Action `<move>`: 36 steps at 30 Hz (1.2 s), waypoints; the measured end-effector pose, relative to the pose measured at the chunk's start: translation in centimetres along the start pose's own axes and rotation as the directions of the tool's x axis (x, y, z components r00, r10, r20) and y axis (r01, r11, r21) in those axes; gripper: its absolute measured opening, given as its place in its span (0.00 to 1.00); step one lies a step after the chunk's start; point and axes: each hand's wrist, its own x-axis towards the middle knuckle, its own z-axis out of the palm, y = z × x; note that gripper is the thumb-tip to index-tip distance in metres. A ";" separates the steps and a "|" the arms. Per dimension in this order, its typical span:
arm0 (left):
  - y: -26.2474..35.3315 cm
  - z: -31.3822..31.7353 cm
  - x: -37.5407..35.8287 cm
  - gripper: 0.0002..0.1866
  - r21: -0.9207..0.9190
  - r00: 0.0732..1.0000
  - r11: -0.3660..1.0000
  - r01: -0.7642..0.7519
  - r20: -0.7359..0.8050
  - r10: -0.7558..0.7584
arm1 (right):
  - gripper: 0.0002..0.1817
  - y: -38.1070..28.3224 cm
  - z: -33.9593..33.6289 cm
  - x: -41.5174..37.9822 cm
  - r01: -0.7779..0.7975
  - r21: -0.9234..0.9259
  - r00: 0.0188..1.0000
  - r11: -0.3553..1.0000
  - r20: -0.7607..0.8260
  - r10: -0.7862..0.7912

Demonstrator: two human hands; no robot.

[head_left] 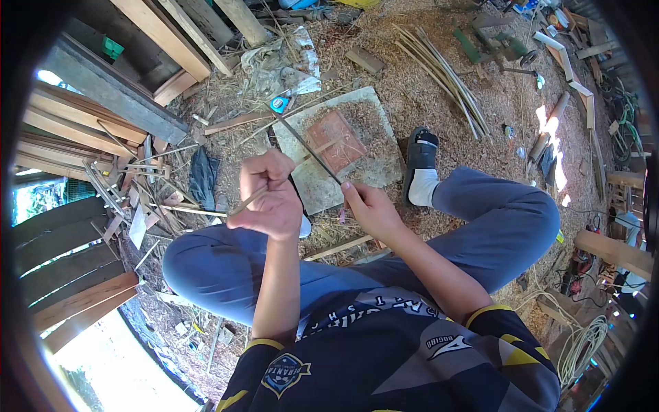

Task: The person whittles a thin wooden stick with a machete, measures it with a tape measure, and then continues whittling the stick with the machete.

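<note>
My left hand [268,196] is raised palm up over my left knee, its fingers curled around a thin light strip of wood or bamboo [250,200]. To its right, my right hand [371,209] is closed on the near end of a long dark thin rod or blade [309,150], which slants up and left over a pale board [374,113]. A reddish-brown square block [329,154] lies on that board, with a light stick across it. A blue tape measure [278,104] rests at the board's upper left corner.
Long thin strips [446,79] lie on the shavings-covered ground at the upper right. Planks [123,89] lean at the left above scattered offcuts. A plastic sheet [281,65] lies beyond the board, and coiled cord [582,347] sits at the lower right.
</note>
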 end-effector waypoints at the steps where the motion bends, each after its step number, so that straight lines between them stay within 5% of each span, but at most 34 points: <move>1: -0.4 -0.2 -0.3 0.52 0.038 0.999 0.999 0.033 -0.004 -0.033 | 0.30 -0.2 0.0 0.0 0.007 -0.017 1.000 1.000 0.005 -0.007; 12: 3.4 -1.7 0.8 0.19 -0.166 0.992 0.986 0.024 -0.118 -0.044 | 0.31 -1.0 1.2 0.6 -0.014 -0.177 0.998 0.984 0.054 0.024; 26: 3.2 -2.2 -0.9 0.22 -0.180 0.997 0.983 0.037 -0.058 -0.048 | 0.27 -2.4 2.4 1.1 0.154 -0.237 0.987 0.959 0.085 -0.138; 29: 3.2 -1.1 -1.4 0.22 -0.160 0.998 0.987 0.031 -0.042 -0.039 | 0.28 0.8 2.0 3.3 -0.147 -0.148 0.989 0.978 -0.031 0.144; 33: 3.2 -1.0 -1.4 0.23 -0.159 1.000 0.987 0.015 -0.018 -0.018 | 0.26 1.0 2.0 2.7 -0.083 -0.089 0.996 0.993 0.003 0.084; 36: 3.1 -1.5 -1.3 0.25 -0.173 0.999 0.985 0.018 -0.039 -0.025 | 0.23 -1.8 1.9 1.3 0.119 -0.087 0.987 0.989 0.115 -0.109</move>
